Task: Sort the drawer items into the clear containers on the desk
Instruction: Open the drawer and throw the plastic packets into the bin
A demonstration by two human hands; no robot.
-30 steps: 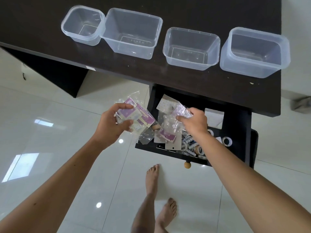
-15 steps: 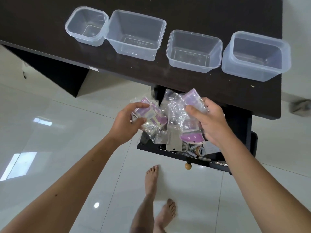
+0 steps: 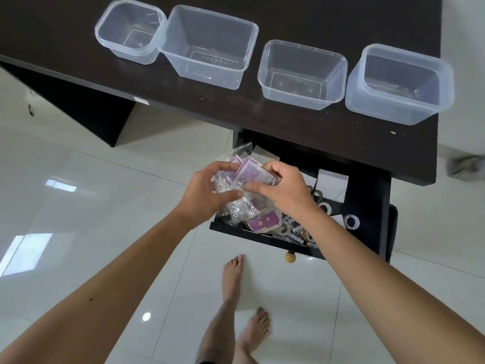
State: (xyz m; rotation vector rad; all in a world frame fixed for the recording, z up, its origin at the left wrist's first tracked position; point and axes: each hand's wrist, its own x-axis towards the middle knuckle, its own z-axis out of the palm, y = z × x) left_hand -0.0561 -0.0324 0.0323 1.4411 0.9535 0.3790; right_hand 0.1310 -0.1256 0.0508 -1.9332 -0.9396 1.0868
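Together, the left hand (image 3: 203, 195) and the right hand (image 3: 284, 191) gripped a bundle of clear plastic packets (image 3: 242, 183) with purple cards inside, held just above the open drawer (image 3: 367, 206). Both grips were clamped on that bundle. More packets, tape rolls (image 3: 351, 222) and white paper lay in the drawer. Four clear containers (image 3: 301, 72) stood empty along the dark worktop (image 3: 288, 122).

you have four clear plastic containers (image 3: 301, 72) standing on the dark brown desk (image 3: 315, 132), one open black drawer (image 3: 367, 195), two hands, two bare feet (image 3: 232, 274) on the white tiled floor (image 3: 78, 193); the purple-and-clear plastic packets (image 3: 252, 174) are too bunched to count.
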